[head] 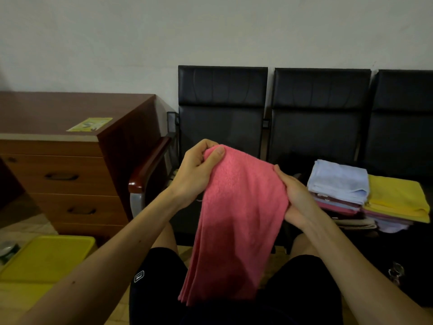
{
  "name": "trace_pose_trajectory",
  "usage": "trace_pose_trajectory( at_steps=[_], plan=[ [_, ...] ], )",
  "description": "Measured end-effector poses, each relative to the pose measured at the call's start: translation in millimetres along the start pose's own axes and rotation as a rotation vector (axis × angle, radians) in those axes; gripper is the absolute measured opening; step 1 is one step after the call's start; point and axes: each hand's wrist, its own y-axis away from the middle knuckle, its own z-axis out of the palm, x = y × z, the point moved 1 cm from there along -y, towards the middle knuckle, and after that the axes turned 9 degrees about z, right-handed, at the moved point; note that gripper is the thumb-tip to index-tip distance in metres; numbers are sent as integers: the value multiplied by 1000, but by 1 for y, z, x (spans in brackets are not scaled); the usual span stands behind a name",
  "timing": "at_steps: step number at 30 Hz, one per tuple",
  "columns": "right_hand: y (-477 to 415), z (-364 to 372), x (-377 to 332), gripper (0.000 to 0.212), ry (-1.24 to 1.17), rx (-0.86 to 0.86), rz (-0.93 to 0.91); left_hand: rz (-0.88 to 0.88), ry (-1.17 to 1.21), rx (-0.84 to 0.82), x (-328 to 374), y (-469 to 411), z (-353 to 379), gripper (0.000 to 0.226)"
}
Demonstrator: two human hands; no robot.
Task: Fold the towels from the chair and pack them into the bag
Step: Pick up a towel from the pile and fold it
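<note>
Over lap | left hand (194, 174), right hand (296, 195) grip pink towel (236, 221)

The pink towel (236, 219) hangs down the middle and blocks it. Left of it, a wooden armrest (150, 167) and the table (70, 109) close that side. To the right, stacked towels (365, 195) crowd the chair (318, 132). Above the stacks, the air is open.

both forearms reach forward above the thighs; left hand (195, 177) pinches the pink towel (236, 219) up top, right hand (297, 195) grips its side.
</note>
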Motion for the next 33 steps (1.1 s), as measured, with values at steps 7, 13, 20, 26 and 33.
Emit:
trace_pose_trajectory(
  at_steps=[7, 13, 20, 26, 33],
  plan=[
    [-3, 5, 58, 70, 57, -388, 68, -75, 162, -14, 4, -3, -3, 16],
    [0, 12, 74, 58, 334, -400, 22, -100, 182, -20, 2, -2, -17, 15],
    [20, 10, 36, 70, 68, -376, 12, -299, 135, 19, -14, -5, -52, 38],
    [48, 43, 15, 43, 36, -287, -35, -565, 370, -3, -32, 12, -44, 46],
    [50, 48, 2, 29, 38, -271, -92, -604, 864, -4, -64, 54, -17, 93]
  ],
)
